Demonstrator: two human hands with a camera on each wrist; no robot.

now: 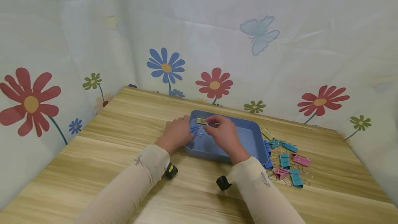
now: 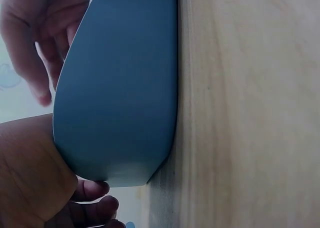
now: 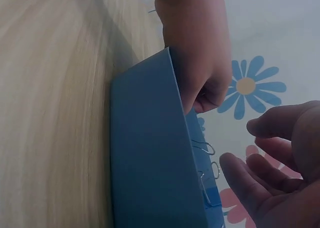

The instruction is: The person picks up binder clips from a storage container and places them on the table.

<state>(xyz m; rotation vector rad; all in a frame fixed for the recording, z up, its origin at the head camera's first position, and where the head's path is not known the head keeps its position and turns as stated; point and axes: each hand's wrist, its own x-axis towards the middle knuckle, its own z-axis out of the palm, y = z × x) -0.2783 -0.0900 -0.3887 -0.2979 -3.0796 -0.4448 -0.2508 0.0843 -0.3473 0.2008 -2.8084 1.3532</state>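
My left hand [image 1: 177, 132] grips the left end of a blue tray [image 1: 214, 156], its fingers curled at the outside of the wall in the left wrist view. Over the tray's left half is my right hand [image 1: 222, 134], thumb and fingers apart with nothing between them in the right wrist view [image 3: 280, 163]. Its fingertips are right beside a gold binder clip [image 1: 201, 121] near the tray's far left corner. Blue binder clips [image 1: 195, 129] with silver wire handles lie in the tray close to the left hand.
Right of the tray, several binder clips are scattered on the wooden table [image 1: 118, 130]: a teal clip [image 1: 284, 160], a pink clip [image 1: 301, 160], a yellow clip [image 1: 267, 134] and a blue clip [image 1: 268, 148] against the tray wall. A flowered curtain [image 1: 192, 16] hangs behind.
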